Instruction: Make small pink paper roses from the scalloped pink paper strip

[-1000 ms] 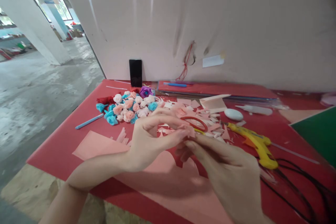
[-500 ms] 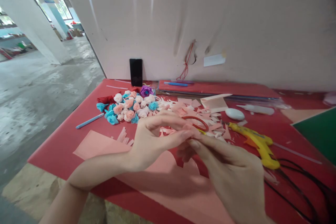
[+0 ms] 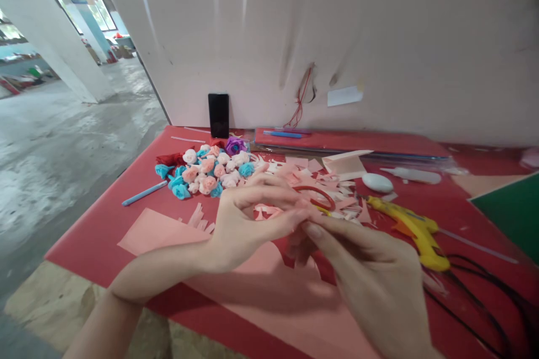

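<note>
My left hand point(image 3: 248, 224) and my right hand point(image 3: 374, 275) meet above the table, fingertips together. Both pinch a small piece of pink paper point(image 3: 304, 203), mostly hidden by the fingers. Below them lies a large sheet of pink paper point(image 3: 273, 297) with a curved cut edge. Just behind the fingertips, a pair of scissors with red handles point(image 3: 324, 195) rests among pink paper scraps point(image 3: 295, 171), partly covered by my hands.
Paper roses point(image 3: 206, 168) in pink, white and blue lie left of the scraps. A blue pen point(image 3: 143, 193) is nearby. On the right are a yellow glue gun point(image 3: 412, 230) with black cable point(image 3: 475, 297) and a white oval object point(image 3: 377, 182). A phone point(image 3: 219, 116) leans on the panel.
Both hands keep almost the same place and pinch. The fingers have shifted only slightly; the things on the table have not moved.
</note>
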`<state>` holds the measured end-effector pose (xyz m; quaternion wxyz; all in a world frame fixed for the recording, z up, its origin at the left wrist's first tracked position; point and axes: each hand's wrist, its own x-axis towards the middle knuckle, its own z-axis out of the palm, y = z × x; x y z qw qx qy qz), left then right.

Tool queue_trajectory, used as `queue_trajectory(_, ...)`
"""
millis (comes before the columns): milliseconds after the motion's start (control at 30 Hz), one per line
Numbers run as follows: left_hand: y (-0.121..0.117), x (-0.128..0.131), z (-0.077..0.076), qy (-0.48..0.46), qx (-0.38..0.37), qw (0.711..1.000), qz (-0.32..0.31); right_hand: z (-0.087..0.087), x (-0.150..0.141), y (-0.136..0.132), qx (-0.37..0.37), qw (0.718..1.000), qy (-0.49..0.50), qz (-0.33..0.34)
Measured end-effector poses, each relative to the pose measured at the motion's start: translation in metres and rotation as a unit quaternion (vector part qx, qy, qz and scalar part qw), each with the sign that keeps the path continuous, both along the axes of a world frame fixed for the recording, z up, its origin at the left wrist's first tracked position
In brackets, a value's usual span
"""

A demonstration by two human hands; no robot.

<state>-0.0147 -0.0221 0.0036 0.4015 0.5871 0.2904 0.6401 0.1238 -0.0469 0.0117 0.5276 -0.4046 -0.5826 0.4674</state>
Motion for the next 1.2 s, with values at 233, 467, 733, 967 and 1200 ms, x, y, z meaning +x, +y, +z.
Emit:
queue_trajectory(233, 0.010, -0.010, 0.005, -0.039, -0.129, 0.980, -0.144, 0.008, 0.011, 0.006, -0.196, 0.968, 0.104, 0.113)
queue_trajectory(467, 0.028, -0.009, -0.005, 0.002, -0.050, 0.974, -0.220, 0.009, 0.011, 0.009, -0.278, 0.924, 0.189, 0.183)
queue_trajectory(733, 0.026, -0.003, -0.009, -0.010, -0.056, 0.977, -0.204, 0.008, 0.010, 0.010, -0.315, 0.900, 0.218, 0.207)
queue_trajectory(967, 0.019, 0.002, -0.010, -0.034, -0.037, 0.986, -0.158, 0.005, 0.008, 0.012, -0.288, 0.914, 0.203, 0.202)
queue_trajectory(1200, 0.013, 0.002, -0.007, -0.034, -0.037, 0.993, -0.104, 0.008, 0.004, 0.008, -0.101, 0.993, 0.015, 0.054)
